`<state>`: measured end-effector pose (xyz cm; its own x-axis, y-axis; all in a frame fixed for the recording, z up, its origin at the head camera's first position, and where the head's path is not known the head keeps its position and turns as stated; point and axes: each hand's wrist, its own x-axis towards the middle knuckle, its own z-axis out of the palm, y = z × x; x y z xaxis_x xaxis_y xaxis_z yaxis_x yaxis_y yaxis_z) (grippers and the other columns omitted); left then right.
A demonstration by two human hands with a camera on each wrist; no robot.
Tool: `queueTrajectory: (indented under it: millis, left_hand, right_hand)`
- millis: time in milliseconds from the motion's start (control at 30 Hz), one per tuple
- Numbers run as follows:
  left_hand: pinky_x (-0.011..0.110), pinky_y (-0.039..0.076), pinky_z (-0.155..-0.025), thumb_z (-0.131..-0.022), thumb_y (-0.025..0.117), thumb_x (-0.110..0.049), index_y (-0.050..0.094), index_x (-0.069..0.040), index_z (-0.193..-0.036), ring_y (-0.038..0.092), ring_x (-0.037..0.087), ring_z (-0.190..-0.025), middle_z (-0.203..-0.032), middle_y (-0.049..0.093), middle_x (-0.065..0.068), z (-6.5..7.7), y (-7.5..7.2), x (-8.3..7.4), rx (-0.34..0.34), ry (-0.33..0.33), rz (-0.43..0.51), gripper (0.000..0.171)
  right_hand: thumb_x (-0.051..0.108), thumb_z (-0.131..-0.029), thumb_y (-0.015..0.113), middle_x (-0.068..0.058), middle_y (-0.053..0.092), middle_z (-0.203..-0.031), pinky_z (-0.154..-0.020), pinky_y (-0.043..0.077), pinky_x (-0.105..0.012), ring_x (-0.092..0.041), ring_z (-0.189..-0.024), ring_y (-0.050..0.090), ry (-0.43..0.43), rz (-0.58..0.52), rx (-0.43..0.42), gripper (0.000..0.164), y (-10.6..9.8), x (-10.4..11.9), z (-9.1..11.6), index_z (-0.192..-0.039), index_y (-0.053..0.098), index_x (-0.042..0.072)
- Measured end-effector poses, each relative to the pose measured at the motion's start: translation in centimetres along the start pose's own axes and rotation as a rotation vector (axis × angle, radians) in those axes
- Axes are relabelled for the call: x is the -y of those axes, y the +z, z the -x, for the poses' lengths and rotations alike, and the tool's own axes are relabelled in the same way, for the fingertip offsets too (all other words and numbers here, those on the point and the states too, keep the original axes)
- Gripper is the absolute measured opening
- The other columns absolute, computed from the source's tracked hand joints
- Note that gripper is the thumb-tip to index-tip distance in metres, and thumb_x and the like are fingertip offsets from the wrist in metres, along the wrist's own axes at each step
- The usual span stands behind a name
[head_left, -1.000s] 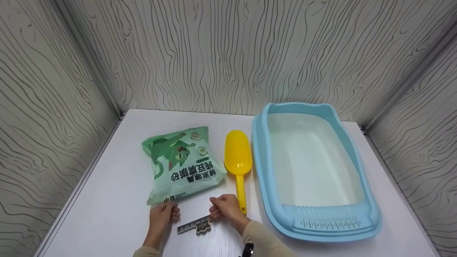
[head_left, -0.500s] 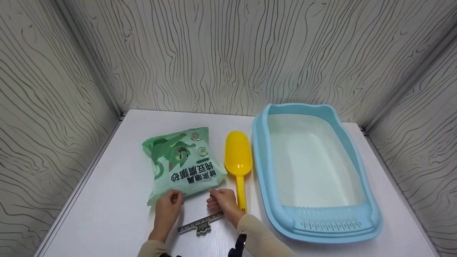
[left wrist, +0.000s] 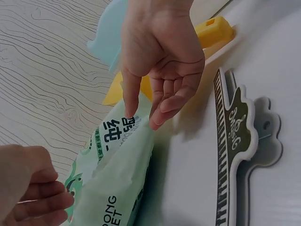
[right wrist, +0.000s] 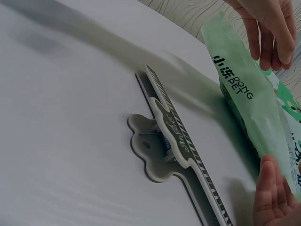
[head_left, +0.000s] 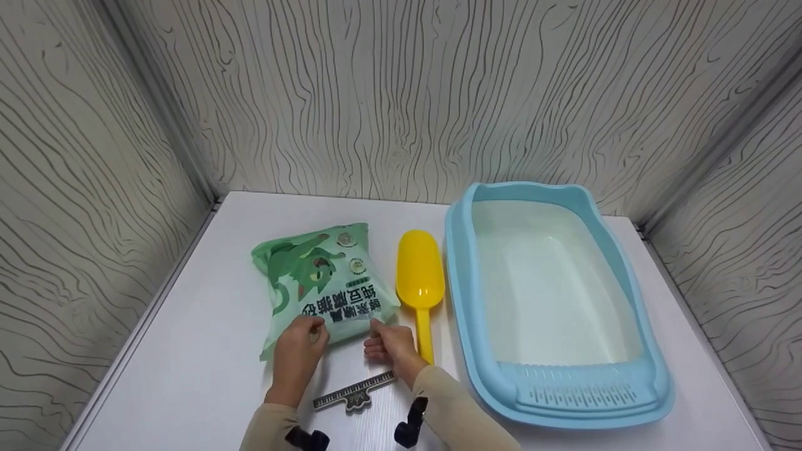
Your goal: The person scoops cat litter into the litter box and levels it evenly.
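A green bag of cat litter (head_left: 322, 266) lies on the table with its printed side up. My left hand (head_left: 297, 344) is over its near left edge, fingers loosely curled; the left wrist view shows nothing between them. Near the bag's near right corner is my right hand (head_left: 393, 347). In the left wrist view its thumb and fingers spread apart beside the bag's corner, without a visible grip. Closer to me lies a long clip (head_left: 354, 391) with a piano-key pattern; the right wrist view shows the clip (right wrist: 176, 129) lying on the table, apart from both hands.
A yellow scoop (head_left: 420, 269) lies right of the bag, its handle toward me and partly behind my right hand. Further right stands a blue litter box (head_left: 467, 300) with a slotted front ledge. Patterned walls (head_left: 401, 94) enclose the white table (head_left: 175, 351).
Both hands have moved forward: the left from the bag's near edge to over it, the right up to the near right corner. Bag, clip, scoop and litter box stay in place.
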<state>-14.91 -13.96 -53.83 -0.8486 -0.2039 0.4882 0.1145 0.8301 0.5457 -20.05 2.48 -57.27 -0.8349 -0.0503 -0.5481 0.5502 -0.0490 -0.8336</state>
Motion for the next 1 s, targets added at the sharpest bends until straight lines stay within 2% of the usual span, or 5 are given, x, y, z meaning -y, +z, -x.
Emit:
queueTrajectory:
  millis: [100,200,567,800,1000]
  left_hand:
    - [0.035,0.054,-0.065,-0.074,0.071,0.002,0.069,-0.002,-0.080,0.066,0.023,-0.073,-0.077,0.069,0.009,-0.4,0.3,0.0,-0.029,0.058,-0.048,0.007]
    - [0.036,0.055,-0.066,-0.073,0.072,0.001,0.069,-0.002,-0.079,0.067,0.025,-0.077,-0.079,0.070,0.010,-0.7,0.6,0.0,-0.026,0.077,-0.088,0.007]
    - [0.040,0.053,-0.065,-0.072,0.072,0.001,0.068,-0.001,-0.077,0.065,0.027,-0.073,-0.078,0.067,0.011,-1.0,1.7,0.4,0.016,0.076,-0.132,0.007]
    - [0.039,0.052,-0.063,-0.072,0.071,0.001,0.069,-0.003,-0.075,0.065,0.027,-0.071,-0.077,0.068,0.010,-1.1,2.1,0.5,0.028,0.081,-0.164,0.005]
    - [0.040,0.052,-0.064,-0.073,0.071,0.000,0.068,-0.002,-0.076,0.065,0.027,-0.071,-0.077,0.068,0.011,-1.6,2.2,0.4,0.075,0.080,-0.156,0.004]
  right_hand:
    - [0.029,-0.093,0.061,-0.004,0.069,-0.064,-0.054,0.056,-0.025,-0.009,-0.051,0.064,0.001,0.002,-0.006,0.034,0.3,0.1,-0.2,-0.096,0.063,-0.005]
    - [0.029,-0.093,0.060,-0.006,0.070,-0.066,-0.054,0.056,-0.025,-0.009,-0.051,0.065,-0.001,0.006,-0.013,0.035,0.5,0.1,-0.3,-0.098,0.063,-0.006]
    - [0.028,-0.093,0.061,-0.016,0.074,-0.075,-0.056,0.057,-0.027,-0.010,-0.052,0.066,0.003,-0.008,-0.024,0.038,1.0,0.2,0.0,-0.101,0.062,-0.009]
    - [0.030,-0.092,0.062,-0.010,0.073,-0.069,-0.056,0.058,-0.028,-0.010,-0.052,0.066,0.009,-0.031,-0.001,0.038,1.1,-0.3,-0.6,-0.101,0.062,-0.007]
    - [0.025,-0.091,0.063,-0.008,0.072,-0.067,-0.055,0.057,-0.027,-0.009,-0.051,0.065,0.018,-0.026,-0.011,0.034,1.2,-0.2,-0.7,-0.102,0.062,-0.007]
